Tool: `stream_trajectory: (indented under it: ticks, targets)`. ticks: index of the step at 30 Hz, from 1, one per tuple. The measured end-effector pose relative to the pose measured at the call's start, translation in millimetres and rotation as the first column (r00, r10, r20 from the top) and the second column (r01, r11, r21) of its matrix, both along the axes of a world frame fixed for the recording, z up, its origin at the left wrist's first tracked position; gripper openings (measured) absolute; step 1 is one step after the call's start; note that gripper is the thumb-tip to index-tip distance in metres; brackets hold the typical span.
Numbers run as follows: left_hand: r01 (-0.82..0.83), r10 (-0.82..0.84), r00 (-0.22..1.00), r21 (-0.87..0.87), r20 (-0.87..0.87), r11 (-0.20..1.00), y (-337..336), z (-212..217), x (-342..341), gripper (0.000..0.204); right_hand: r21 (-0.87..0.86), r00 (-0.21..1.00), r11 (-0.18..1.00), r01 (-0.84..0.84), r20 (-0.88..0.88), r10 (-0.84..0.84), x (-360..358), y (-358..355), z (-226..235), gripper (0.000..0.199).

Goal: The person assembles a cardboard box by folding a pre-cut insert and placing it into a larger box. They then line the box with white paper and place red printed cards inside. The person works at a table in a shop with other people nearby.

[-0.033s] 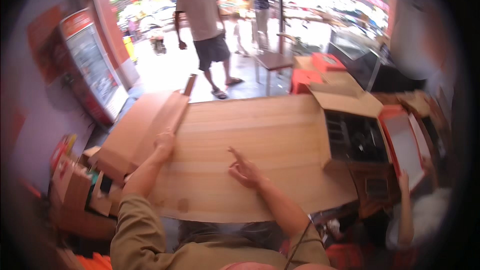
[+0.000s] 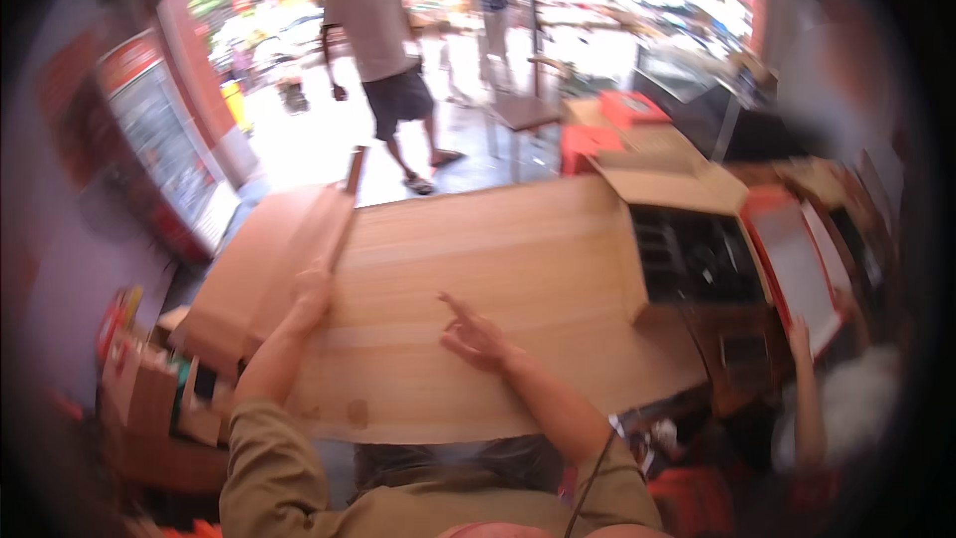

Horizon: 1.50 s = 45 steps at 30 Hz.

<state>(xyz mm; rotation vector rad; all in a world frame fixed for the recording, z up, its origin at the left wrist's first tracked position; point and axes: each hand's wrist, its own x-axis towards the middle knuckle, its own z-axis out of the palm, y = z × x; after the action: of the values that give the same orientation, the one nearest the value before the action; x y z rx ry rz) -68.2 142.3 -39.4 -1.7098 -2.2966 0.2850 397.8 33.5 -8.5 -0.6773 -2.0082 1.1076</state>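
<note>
A large brown cardboard box (image 2: 254, 254) lies closed on the left part of the wooden table (image 2: 498, 259). At its right side rests my left hand (image 2: 312, 296), closed on the box's edge; blur hides the fingertips. Over the middle of the table is my right hand (image 2: 476, 341), apart from any box. Its index finger stretches forward, the other fingers bend loosely, and I see nothing in it. To the right stands an opened carton (image 2: 637, 274) with dark contents in black compartments.
Right of the carton, another person's hand (image 2: 800, 337) touches a red-edged tray-like box (image 2: 762, 229). Red boxes (image 2: 588, 147) and a stool (image 2: 523, 115) stand beyond the table. A person (image 2: 373, 30) stands outside. More cartons (image 2: 139, 389) sit at left, near a glass-door fridge (image 2: 164, 130).
The whole view has shifted a little, so the table and boxes sit slightly farther left in the picture. Both hands stay in nearly the same places over the table.
</note>
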Motion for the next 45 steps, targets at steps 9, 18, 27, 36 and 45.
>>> stream_trajectory:
  ticks: [9, 18, 27, 36, 45]
  targets:
    - [0.111, -0.115, 0.99, -0.054, -0.084, 0.992, -28, 102, -29, 0.049, 0.115, 0.998, 0.993, -0.025, 0.056, 0.019, -6, 3, -1, 0.087]
    - [0.185, -0.173, 0.976, -0.085, 0.133, 0.979, -58, 153, 82, 0.059, 0.13, 1.0, 0.991, -0.025, 0.018, 0.023, -7, 13, -11, 0.065]
    - [0.736, -0.826, 0.526, 0.379, 0.202, 0.561, -54, 29, 201, 0.077, 0.212, 0.999, 0.976, 0.044, -0.002, -0.045, -8, 15, -13, 0.049]
    - [0.735, -0.89, 0.278, 0.517, 0.361, 0.439, -23, 23, 281, 0.057, 0.132, 0.935, 0.928, 0.348, -0.123, -0.333, -9, 20, -8, 0.044]
    - [0.589, -0.852, 0.268, 0.623, 0.45, 0.515, -30, 28, 286, 0.052, -0.495, 0.245, 0.64, 0.587, -0.645, -0.724, -12, 72, 46, 0.05]
